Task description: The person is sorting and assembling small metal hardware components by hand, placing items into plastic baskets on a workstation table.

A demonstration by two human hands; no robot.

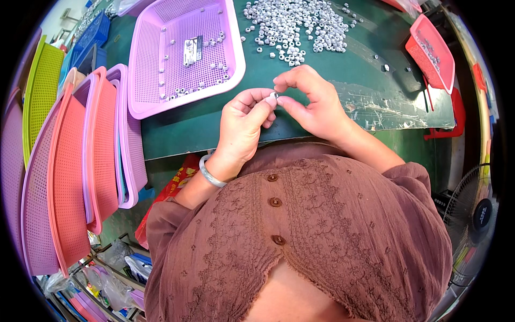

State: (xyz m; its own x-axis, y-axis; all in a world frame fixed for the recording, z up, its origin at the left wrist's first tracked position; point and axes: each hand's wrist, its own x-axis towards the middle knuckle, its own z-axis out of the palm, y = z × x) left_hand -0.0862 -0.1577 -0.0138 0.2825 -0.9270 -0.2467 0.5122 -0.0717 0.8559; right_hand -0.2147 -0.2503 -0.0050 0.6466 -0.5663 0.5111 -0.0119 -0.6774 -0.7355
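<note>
My left hand (242, 118), with a pale bangle (210, 172) on its wrist, pinches a small silver-grey ring-like metal part (275, 95) between thumb and fingertips. Close beside it on the right is my right hand (315, 104), its thumb and forefinger apart around the part. Whether the right thumb tip touches it, I cannot tell. Beyond the hands a loose heap of similar small grey parts (300, 27) lies on the green tabletop (354, 70). To the left, a shallow lilac mesh basket (240, 70) holds scattered parts and a small printed card (193, 51).
Several pink, purple and green mesh baskets (102, 155) stand on edge at the left. A pink basket (416, 51) with small parts sits at the table's right end, above a red stool (456, 115). A fan (477, 214) stands at the lower right.
</note>
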